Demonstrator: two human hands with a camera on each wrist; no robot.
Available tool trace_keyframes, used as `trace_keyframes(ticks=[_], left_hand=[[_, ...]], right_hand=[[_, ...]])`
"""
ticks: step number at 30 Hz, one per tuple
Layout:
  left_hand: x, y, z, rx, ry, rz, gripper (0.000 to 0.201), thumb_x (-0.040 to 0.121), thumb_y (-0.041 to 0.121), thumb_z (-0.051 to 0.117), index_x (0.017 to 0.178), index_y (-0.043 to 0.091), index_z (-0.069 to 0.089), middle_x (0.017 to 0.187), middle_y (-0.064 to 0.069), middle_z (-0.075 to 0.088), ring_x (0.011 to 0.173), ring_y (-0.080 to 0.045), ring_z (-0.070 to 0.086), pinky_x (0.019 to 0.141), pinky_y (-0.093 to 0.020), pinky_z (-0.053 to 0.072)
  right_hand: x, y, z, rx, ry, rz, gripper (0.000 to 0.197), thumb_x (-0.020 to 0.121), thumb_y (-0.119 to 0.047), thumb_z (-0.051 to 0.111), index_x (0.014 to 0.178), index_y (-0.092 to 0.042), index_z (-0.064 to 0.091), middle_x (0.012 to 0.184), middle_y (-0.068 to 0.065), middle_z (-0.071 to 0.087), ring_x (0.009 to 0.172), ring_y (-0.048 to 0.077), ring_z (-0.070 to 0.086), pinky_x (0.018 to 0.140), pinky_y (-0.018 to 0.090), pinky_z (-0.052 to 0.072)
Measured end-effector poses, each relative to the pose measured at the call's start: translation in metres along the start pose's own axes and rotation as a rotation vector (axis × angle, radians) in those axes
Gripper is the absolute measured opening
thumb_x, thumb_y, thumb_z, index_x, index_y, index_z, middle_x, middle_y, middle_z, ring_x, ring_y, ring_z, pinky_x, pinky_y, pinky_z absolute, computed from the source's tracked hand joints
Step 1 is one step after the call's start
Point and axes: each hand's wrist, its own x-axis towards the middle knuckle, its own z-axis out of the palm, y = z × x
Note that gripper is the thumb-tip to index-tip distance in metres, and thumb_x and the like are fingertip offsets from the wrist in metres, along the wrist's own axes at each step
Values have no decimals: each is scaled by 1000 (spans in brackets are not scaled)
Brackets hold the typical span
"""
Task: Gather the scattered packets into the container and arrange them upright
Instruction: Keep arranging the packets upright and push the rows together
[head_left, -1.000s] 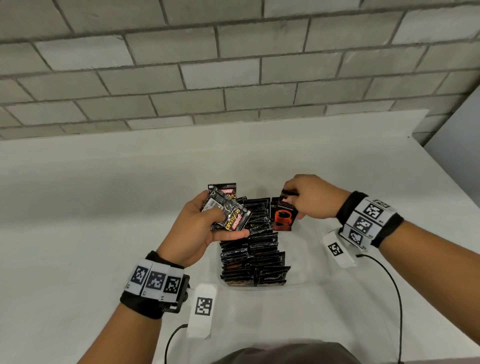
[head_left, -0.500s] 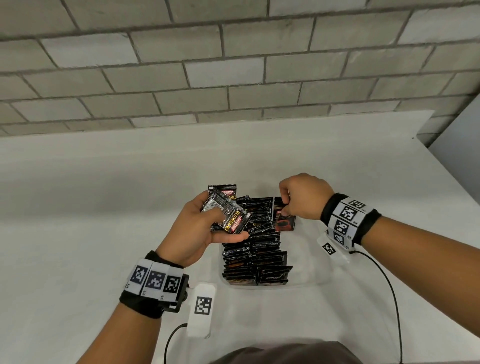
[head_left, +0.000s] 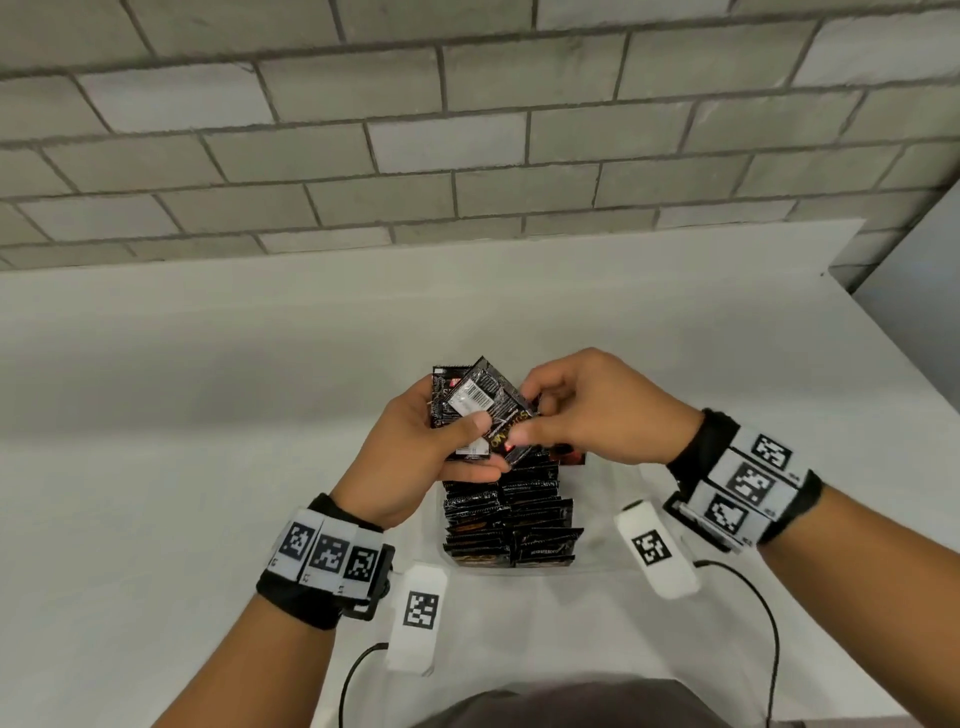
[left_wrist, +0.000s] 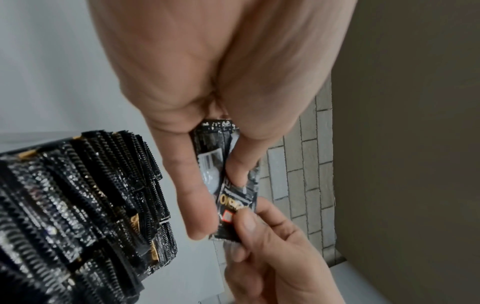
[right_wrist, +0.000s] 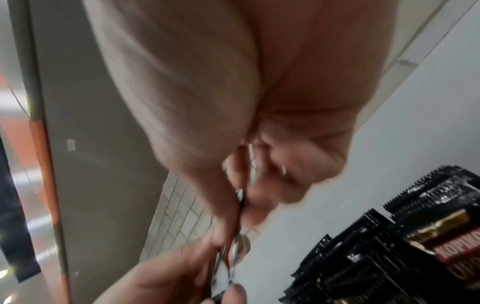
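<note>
— What is the grip doing?
— The left hand (head_left: 415, 457) is holding a small stack of black packets (head_left: 457, 415) above the far end of the container (head_left: 597, 525), thumb pressing on the front of the stack and fingers curling behind it. The right hand (head_left: 587, 415) is pinching the lower right corner of the top packet (head_left: 493, 410) between thumb and fingertips (left_wrist: 245, 221).

— Which way is that packet pointing?
— It is lying tilted, its long axis running diagonally from upper left to lower right in the head view, barcode side facing up.

— And the rest?
— Rows of packets (head_left: 511, 519) are standing on edge inside the clear container, sawtooth edges up, filling its left part. The container is sitting on the white tabletop (head_left: 156, 415), below a grey brick wall (head_left: 467, 130).
</note>
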Motion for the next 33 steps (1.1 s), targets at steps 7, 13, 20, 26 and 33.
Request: trace_keyframes(ticks=[7,13,20,26,33], left_hand=[[-1,1,-2,-252,-92,-172,40,107,35,42,134,9,57,109,-33,67,85,-50,71,69,-49,62],[-1,3,1,-248,-214,-181,46,103,35,48,136,4,56,120,-32,67,86,-48,72,64,-44,63],[3,-7,0,-63,-148,-51,49,86,-1,69,132,5,54,119,-24,71,91,-43,74,72,-43,64],[7,-5,-17,-83,29,-45,32,97,-4,59,129,0,55,110,-32,68,90,-43,73,76,-44,64],[6,-4,-16,-97,39,-55,32,98,-3,58,130,-1,55,114,-35,66,96,-45,71,76,-45,64]], right_hand=[[-1,11,2,236,366,-169,20,88,-11,75,101,-25,80,83,-2,77,70,9,69,76,29,58],[-7,22,7,67,228,-260,42,85,9,58,106,-22,80,104,-10,73,97,14,68,91,37,55],[1,21,-7,266,252,-42,35,81,-7,82,112,-20,72,83,6,77,74,23,72,72,32,60],[3,49,-49,-3,249,173,15,75,-6,86,86,-13,77,67,4,75,54,9,65,58,18,53],[14,66,-40,-212,165,201,14,74,-12,86,77,-16,73,60,-2,71,50,6,64,51,10,45]])
